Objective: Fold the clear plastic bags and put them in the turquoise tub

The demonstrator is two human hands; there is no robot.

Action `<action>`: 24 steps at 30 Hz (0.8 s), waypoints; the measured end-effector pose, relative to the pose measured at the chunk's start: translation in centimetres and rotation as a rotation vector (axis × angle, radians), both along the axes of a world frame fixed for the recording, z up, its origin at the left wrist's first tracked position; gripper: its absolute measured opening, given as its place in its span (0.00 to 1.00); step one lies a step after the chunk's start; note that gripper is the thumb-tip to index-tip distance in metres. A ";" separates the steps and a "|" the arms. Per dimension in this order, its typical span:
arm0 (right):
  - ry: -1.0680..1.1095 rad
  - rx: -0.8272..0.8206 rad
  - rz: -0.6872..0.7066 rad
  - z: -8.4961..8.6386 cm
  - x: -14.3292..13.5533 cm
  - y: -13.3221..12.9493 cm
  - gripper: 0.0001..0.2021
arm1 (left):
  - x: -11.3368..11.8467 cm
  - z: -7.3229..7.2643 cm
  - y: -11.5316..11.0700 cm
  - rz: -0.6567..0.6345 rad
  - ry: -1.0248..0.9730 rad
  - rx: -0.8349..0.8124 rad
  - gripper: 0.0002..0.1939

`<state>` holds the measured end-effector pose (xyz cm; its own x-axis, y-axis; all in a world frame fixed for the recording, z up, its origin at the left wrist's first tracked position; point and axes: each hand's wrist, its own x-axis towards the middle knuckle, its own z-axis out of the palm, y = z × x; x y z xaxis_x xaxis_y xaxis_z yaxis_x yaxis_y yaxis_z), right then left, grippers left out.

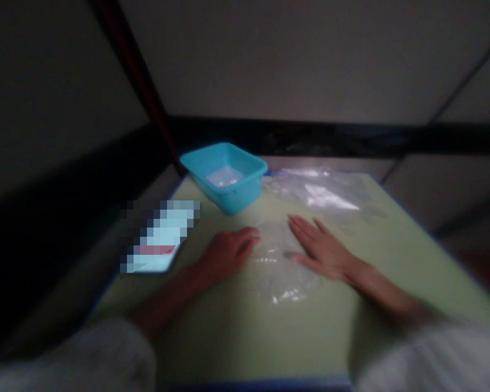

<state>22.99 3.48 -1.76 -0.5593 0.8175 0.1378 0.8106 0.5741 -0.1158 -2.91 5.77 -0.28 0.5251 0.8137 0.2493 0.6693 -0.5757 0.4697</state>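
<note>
A clear plastic bag lies on the pale green tabletop, between my two hands. My right hand rests flat on its right side, thumb and fingers spread. At the bag's upper left edge is my left hand, its fingers curled and thumb close to the fingertips; whether it pinches the thin film is too blurred to tell. Beyond my right hand, more clear plastic bags lie in a shiny heap.
A turquoise basin with something clear or whitish in it stands at the table's back left. Left of my left hand lies a flat, bright-screened device, partly pixelated. A wall rises behind the table.
</note>
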 end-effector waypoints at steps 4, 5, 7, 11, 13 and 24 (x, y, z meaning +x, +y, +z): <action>0.003 -0.010 0.028 0.2 -0.2 0.2 0.38 | 0.0 0.0 0.0 0.000 -0.001 0.014 0.13; 0.005 -0.012 0.043 0.3 -0.2 0.2 0.37 | 0.0 -0.1 0.0 0.001 -0.002 0.022 0.13; 0.009 -0.019 0.074 0.4 -0.3 0.3 0.37 | -0.1 -0.1 0.0 -0.003 -0.007 0.037 0.12; 0.038 -0.023 0.100 0.4 -0.3 0.4 0.37 | -0.2 -0.4 0.0 -0.014 -0.007 0.056 0.12; 0.059 0.003 0.072 0.3 -0.3 0.4 0.37 | -0.3 -0.5 0.0 0.002 -0.015 0.088 0.12; -0.018 0.005 -0.023 -0.1 -0.4 0.3 0.39 | -0.6 -1.1 0.1 -0.184 0.306 0.112 0.30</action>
